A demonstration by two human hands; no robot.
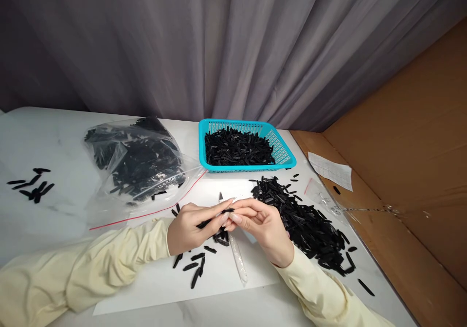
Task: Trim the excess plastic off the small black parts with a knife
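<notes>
Pinching a thin black plastic strip (215, 217) between them, the left hand (189, 229) and the right hand (260, 225) meet above a white paper sheet (153, 283) near the front of the white table (44, 137). The strip's long axis runs nearly level with a slight tilt — its left end sits lower, against the left palm, and its right end points up and to the right, where the fingertips of both hands close on it. Both hands are curled in a grasp on this one piece. Just below the hands a clear slim tube-like tool (238, 256) lies on the sheet, its length running away from the person with a dark tip at the far end; whether the right hand touches it cannot be told. A few loose black strips (195, 266) lie scattered under the left wrist. To the right spreads a large heap of black strips (306, 222) — behind it a turquoise plastic basket (282, 147) holds more. A clear zip bag of strips (138, 164) rests to the left.
</notes>
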